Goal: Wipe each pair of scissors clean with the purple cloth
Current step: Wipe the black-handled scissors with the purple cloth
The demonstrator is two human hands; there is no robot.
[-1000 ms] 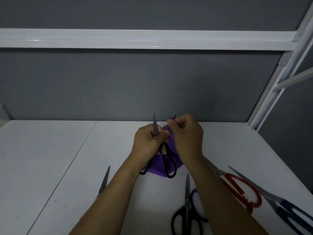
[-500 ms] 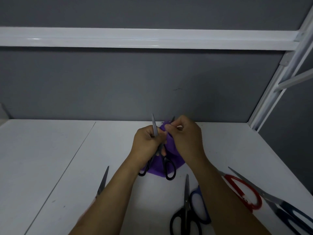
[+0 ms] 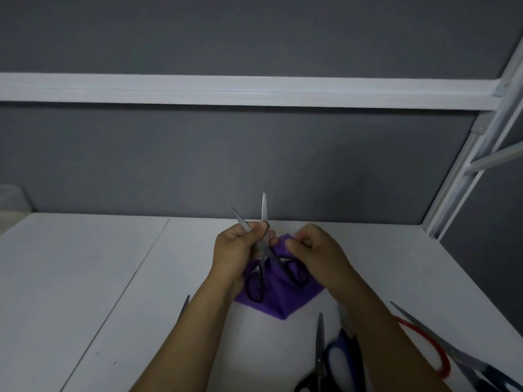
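Dim, slightly soft view. Faint glare streaks the white rail [image 3: 254, 91]; a shadow band runs just below it, and the rail bows toward its right end.

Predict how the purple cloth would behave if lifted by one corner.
Probably floppy: the purple cloth sags in folds below the right hand pinching it. Likely light: a fingertip pinch seems enough to hold its top.

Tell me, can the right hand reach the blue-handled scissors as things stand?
Probably yes: the blue-handled scissors lie beside its forearm, but the right hand pinches the purple cloth and must release it first.
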